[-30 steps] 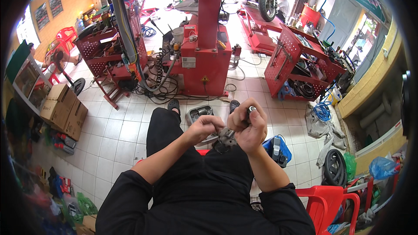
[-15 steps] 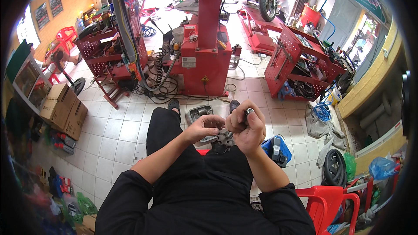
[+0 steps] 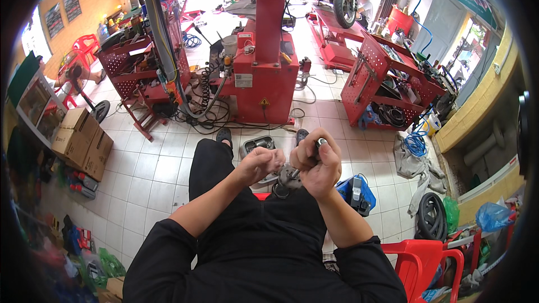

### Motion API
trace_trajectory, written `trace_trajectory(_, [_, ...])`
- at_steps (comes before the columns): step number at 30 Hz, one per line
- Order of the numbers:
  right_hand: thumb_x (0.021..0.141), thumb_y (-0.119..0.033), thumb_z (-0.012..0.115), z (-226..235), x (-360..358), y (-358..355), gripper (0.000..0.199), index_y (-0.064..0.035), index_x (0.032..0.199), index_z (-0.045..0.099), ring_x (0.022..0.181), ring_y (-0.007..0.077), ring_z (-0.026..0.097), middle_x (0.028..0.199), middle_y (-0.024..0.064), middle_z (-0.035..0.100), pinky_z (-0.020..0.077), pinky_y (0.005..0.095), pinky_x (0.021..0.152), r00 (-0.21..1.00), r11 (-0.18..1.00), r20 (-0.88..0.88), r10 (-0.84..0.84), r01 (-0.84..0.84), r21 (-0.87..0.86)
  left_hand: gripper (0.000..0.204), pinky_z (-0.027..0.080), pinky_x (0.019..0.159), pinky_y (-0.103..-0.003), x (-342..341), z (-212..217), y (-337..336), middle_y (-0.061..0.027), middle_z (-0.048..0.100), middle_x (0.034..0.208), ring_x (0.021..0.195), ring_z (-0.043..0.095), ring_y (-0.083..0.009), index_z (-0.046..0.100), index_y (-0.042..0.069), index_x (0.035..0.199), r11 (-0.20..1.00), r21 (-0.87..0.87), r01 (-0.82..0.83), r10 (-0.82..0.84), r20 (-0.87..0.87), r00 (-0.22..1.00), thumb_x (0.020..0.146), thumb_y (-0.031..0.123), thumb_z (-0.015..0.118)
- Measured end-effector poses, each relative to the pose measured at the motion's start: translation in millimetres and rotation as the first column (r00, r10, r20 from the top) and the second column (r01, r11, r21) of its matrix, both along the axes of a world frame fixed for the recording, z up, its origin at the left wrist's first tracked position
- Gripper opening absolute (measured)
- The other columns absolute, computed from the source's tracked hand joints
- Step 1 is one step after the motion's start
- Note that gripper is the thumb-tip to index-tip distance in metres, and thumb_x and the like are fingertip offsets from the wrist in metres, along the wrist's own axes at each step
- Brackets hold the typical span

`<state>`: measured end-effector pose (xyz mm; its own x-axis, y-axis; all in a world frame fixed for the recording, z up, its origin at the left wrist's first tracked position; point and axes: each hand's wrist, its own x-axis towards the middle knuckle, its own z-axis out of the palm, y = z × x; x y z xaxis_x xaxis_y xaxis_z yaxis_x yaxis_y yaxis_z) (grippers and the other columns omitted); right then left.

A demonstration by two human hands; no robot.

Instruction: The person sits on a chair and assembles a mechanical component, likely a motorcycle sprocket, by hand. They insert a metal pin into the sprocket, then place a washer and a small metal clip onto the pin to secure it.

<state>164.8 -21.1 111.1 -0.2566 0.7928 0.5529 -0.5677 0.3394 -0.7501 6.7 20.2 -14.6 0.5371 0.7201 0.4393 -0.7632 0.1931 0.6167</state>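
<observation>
My right hand (image 3: 319,165) is wrapped round a shiny metal tool (image 3: 321,142), whose round end shows above the fist; its exact kind is hidden by the fingers. Lower down, a thin metal shaft (image 3: 295,173) pokes out beside that hand. To its left, my left hand (image 3: 258,165) is closed with the fingers curled in and slightly blurred; what it holds, if anything, does not show. Beneath both hands, between my thighs, is a greyish metal part (image 3: 287,178) with a dark ring-like edge, partly covered and smeared. Beyond the left hand, a grey moulded case (image 3: 251,145) lies on the floor.
A red machine (image 3: 265,92) with a column stands ahead, hoses and cables at its base. Red tool carts (image 3: 368,84) flank it. A blue container (image 3: 368,193) is right of my leg, a red chair (image 3: 418,264) nearer. Cardboard boxes (image 3: 84,140) stand left; a person crouches by a scooter (image 3: 343,0).
The fingers of my left hand have curled in from a looser pose. The metal part below has shifted and looks turned. My right hand stays almost in place, still holding the tool.
</observation>
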Motion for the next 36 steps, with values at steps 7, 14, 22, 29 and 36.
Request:
trace_trajectory(7, [0.095, -0.034, 0.038, 0, 1, 0, 0.033, -0.0046, 0.079, 0.038, 0.044, 0.0066, 0.017, 0.053, -0.0011, 0.027, 0.0181, 0.0262, 0.043, 1.0, 1.0, 0.009, -0.015, 0.015, 0.016, 0.022, 0.041, 0.079, -0.028, -7, -2, 4, -0.0028, 0.057, 0.094, 0.086, 0.051, -0.0125, 0.061, 0.005, 0.101, 0.996, -0.045, -0.081, 0.074, -0.135, 0.988, 0.086, 0.02, 0.066])
trace_trajectory(14, [0.096, -0.034, 0.038, 1, 2, 0, 0.034, -0.004, 0.079, 0.038, 0.045, 0.0066, 0.017, 0.053, -0.0008, 0.028, 0.0189, 0.0261, 0.043, 1.0, 0.999, -0.004, 0.018, -0.017, 0.051, 0.039, 0.045, 0.09, -0.027, -2, 2, -3, -0.0039, 0.061, 0.108, 0.101, 0.056, -0.0113, 0.058, 0.004, 0.119, 0.999, -0.019, -0.034, 0.026, -0.304, 0.952, 0.081, 0.006, 0.07])
trace_trajectory(22, [0.096, -0.033, 0.037, -2, 2, 1, 0.034, -0.0041, 0.079, 0.038, 0.045, 0.0069, 0.017, 0.053, -0.0007, 0.028, 0.0189, 0.0267, 0.043, 1.0, 0.999, 0.002, 0.017, -0.018, 0.047, 0.032, 0.044, 0.091, -0.028, -4, 14, -6, -0.0036, 0.062, 0.107, 0.101, 0.057, -0.0122, 0.06, 0.002, 0.113, 0.999, -0.032, 0.012, -0.021, -0.295, 0.955, 0.082, 0.007, 0.07])
trace_trajectory(29, [0.096, -0.033, 0.036, 0, 1, 1, 0.033, -0.0044, 0.079, 0.038, 0.045, 0.0075, 0.018, 0.053, -0.0004, 0.027, 0.0189, 0.0269, 0.044, 1.0, 0.999, 0.005, -0.015, 0.015, 0.034, 0.016, 0.042, 0.089, -0.029, -3, 14, -7, -0.0043, 0.059, 0.101, 0.099, 0.055, -0.0128, 0.063, 0.002, 0.099, 1.0, -0.002, -0.007, 0.007, -0.266, 0.964, 0.084, 0.006, 0.067])
trace_trajectory(36, [0.096, -0.032, 0.036, -2, 1, 5, 0.032, -0.0045, 0.079, 0.038, 0.045, 0.0068, 0.018, 0.054, -0.0007, 0.028, 0.0192, 0.0261, 0.044, 0.999, 0.999, 0.019, -0.03, 0.029, 0.039, 0.018, 0.04, 0.08, -0.027, -3, -3, 3, -0.0046, 0.053, 0.09, 0.082, 0.049, -0.0151, 0.06, 0.005, 0.093, 0.996, 0.015, -0.089, 0.089, -0.004, 0.996, 0.086, 0.021, 0.065])
